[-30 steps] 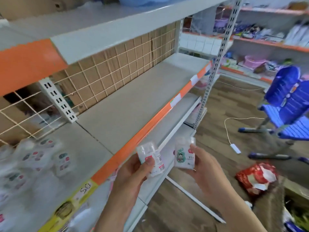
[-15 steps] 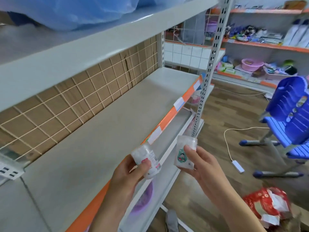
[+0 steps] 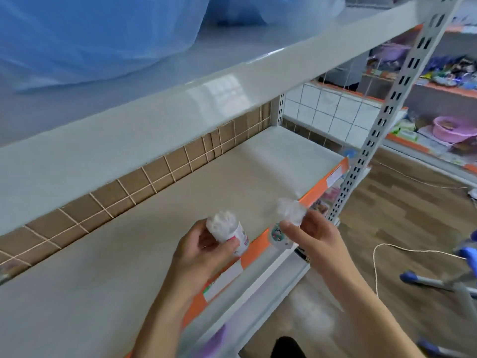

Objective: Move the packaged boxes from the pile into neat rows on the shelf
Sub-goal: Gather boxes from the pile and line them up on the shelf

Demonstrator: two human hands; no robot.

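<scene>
My left hand (image 3: 206, 250) grips one box (image 3: 228, 229) at lower centre; my right hand (image 3: 313, 239) pinches another box (image 3: 285, 226) beside it. Both hover over the orange front edge of the shelf (image 3: 180, 202).

left hand (image 3: 204, 250): bare, no glove, ring or band in view
right hand (image 3: 316, 237): bare, no glove, ring or band in view
left forearm (image 3: 165, 316): uncovered up to the bottom edge of the view
right forearm (image 3: 361, 308): uncovered too
fingernails: short, plain
sleeves: cannot tell
</scene>
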